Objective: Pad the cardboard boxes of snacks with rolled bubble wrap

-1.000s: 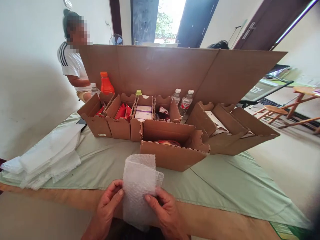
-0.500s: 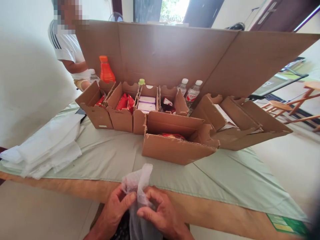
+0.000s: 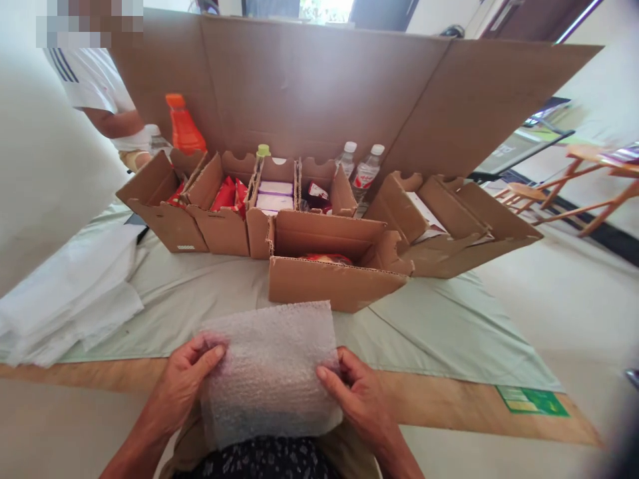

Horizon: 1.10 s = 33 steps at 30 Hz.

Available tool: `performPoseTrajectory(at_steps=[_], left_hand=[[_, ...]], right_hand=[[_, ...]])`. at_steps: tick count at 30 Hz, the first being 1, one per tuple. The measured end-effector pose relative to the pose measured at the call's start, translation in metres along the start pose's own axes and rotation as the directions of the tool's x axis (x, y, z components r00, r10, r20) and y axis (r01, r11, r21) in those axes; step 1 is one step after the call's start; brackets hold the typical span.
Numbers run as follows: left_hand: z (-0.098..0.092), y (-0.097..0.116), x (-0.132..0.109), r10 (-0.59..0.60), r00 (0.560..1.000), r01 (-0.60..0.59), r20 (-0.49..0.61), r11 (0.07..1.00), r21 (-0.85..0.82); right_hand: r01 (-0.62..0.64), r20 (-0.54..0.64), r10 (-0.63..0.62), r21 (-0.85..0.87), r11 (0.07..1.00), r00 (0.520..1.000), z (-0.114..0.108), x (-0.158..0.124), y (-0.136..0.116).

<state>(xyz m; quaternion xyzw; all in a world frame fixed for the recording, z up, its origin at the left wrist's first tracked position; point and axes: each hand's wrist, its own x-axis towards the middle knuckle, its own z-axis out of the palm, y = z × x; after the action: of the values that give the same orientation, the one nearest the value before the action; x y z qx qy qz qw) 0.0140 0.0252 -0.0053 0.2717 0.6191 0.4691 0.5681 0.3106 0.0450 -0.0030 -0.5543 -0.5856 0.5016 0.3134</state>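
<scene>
Held left hand (image 3: 186,378) and right hand (image 3: 360,391) low in front, apart. Pinched bubble wrap (image 3: 272,372) by its left and right sides.

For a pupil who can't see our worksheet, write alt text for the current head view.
A person's left hand and right hand hold a translucent bubble-wrap sheet spread between them. Beyond it, open cardboard boxes stand on pale green cloth, bottles behind them.

White wall (image 3: 30,166), pale floor (image 3: 574,313), wooden stool (image 3: 522,193), bright doorway (image 3: 327,10)
</scene>
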Motion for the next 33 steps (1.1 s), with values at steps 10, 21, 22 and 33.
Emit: performPoseTrajectory(at_steps=[10,21,22,33], left_hand=[[-0.012,0.012,0.046,0.459,0.889,-0.341,0.006,0.652,0.677],[-0.041,-0.05,-0.033,0.446,0.564,-0.751,0.695,-0.072,0.656],[-0.042,-0.052,-0.035,0.401,0.554,-0.762,0.73,-0.109,0.639],[-0.045,-0.032,-0.015,0.605,0.549,-0.798,0.576,0.174,0.577]], right_hand=[[0.106,-0.209,-0.192,-0.363,0.926,0.959,0.02,0.003,0.024],[0.588,0.349,-0.552,-0.731,0.346,0.758,0.005,-0.044,0.056],[0.591,0.346,-0.555,-0.726,0.353,0.757,0.01,-0.041,0.056],[0.452,0.122,-0.437,-0.318,0.833,0.891,0.01,-0.028,0.037]])
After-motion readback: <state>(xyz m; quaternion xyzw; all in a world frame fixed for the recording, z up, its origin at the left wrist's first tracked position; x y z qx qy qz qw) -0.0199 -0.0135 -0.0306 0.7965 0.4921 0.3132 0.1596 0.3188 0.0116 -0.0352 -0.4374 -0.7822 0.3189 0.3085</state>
